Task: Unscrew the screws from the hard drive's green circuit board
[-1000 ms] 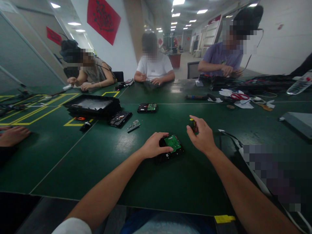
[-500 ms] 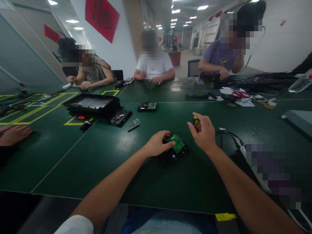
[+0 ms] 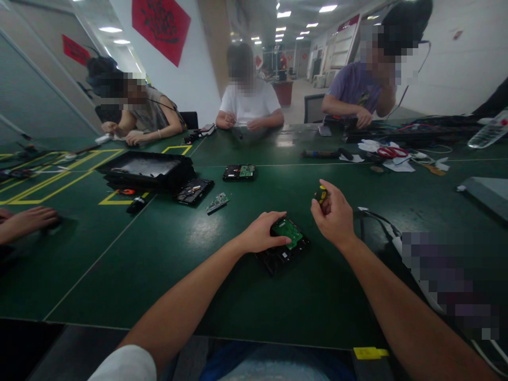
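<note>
A black hard drive (image 3: 286,251) with a green circuit board on top lies on the green table (image 3: 166,264) in front of me. My left hand (image 3: 262,233) rests on its left end, fingers curled over the edge, holding it down. My right hand (image 3: 333,218) hovers just right of the drive, closed around a screwdriver with a black and yellow handle (image 3: 321,194) that sticks up above my fingers. The tool's tip is hidden behind my hand.
A black tray (image 3: 146,172), an opened drive (image 3: 194,191), a loose circuit board (image 3: 217,203) and another drive (image 3: 239,172) lie further back. Three people sit across the table; another person's hand (image 3: 27,219) rests at left. Cables (image 3: 377,222), scissors (image 3: 391,152) and papers lie at right.
The drive has turned and slid slightly right under my left hand. My right hand closed its fingers round the screwdriver and shifted a little toward the drive.
</note>
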Available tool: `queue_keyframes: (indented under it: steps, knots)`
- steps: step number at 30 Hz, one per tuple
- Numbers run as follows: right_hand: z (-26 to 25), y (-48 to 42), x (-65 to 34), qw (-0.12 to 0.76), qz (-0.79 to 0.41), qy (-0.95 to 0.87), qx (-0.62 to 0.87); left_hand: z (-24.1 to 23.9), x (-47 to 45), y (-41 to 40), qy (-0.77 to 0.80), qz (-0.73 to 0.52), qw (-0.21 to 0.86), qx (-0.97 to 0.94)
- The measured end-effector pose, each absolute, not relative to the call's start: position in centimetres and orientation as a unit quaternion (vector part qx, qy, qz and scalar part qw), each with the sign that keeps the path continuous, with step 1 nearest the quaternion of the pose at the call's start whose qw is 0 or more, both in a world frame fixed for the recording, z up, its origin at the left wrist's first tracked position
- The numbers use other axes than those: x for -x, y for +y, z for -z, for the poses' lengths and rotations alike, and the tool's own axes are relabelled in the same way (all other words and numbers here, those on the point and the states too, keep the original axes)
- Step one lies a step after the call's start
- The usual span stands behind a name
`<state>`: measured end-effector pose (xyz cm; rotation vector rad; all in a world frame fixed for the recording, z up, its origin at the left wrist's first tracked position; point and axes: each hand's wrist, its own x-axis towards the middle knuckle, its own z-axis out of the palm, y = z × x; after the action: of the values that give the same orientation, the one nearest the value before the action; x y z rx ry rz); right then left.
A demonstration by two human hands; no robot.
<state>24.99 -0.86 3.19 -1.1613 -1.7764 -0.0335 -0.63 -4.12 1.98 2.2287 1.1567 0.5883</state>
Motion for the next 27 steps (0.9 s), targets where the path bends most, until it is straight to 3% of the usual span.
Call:
queue_keyframes:
  steps: [10, 17, 27]
  knots:
    - [-3.6, -0.9, -24.9, 0.499, 0.023, -0.721, 0.48, -2.0, 1.2, -3.7, 0.422, -0.207, 0.311, -0.826]
    - [-3.8, -2.0, -24.0, 0.562, -0.08, -0.697, 0.438, -2.0, 1.1, -3.9, 0.428, -0.228, 0.327, -0.811]
    - [-2.9, -2.7, -22.4, 0.537, -0.146, -0.717, 0.42, -1.5, 1.1, -4.0, 0.437, -0.251, 0.299, -0.81]
